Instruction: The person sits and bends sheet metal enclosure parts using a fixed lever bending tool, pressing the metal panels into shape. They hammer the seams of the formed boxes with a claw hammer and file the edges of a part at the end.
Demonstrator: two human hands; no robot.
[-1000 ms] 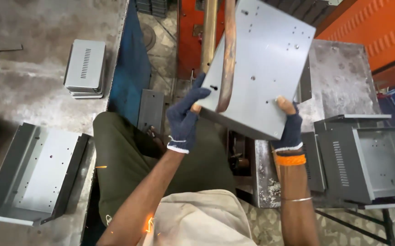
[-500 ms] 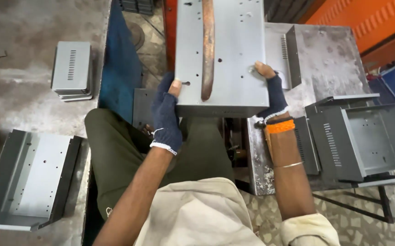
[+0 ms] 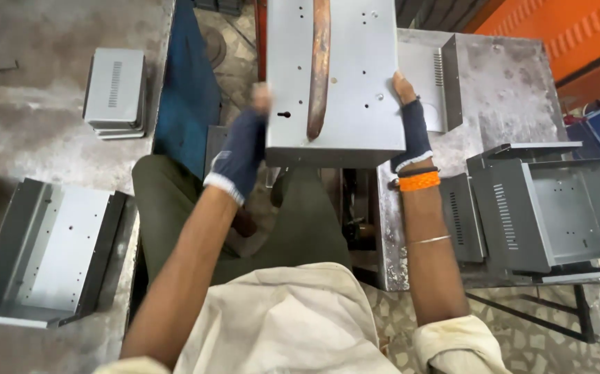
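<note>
Grey metal, our box panel [image 3: 345, 76] looks stiff, smooth and a bit heavy (its edges may be sharp), so the side edges are best to hold. We hold it up over our lap: right hand [image 3: 411, 125] fingers wrap its right edge, left hand [image 3: 241, 149] fingers sit blurred at its left edge, so we cannot tell their grip.

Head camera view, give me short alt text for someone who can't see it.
Two hands in dark fingerless gloves, left hand and right hand, grip the side edges of a grey sheet-metal panel under a copper-coloured bar. More grey metal casings lie on the surrounding surfaces.
</note>
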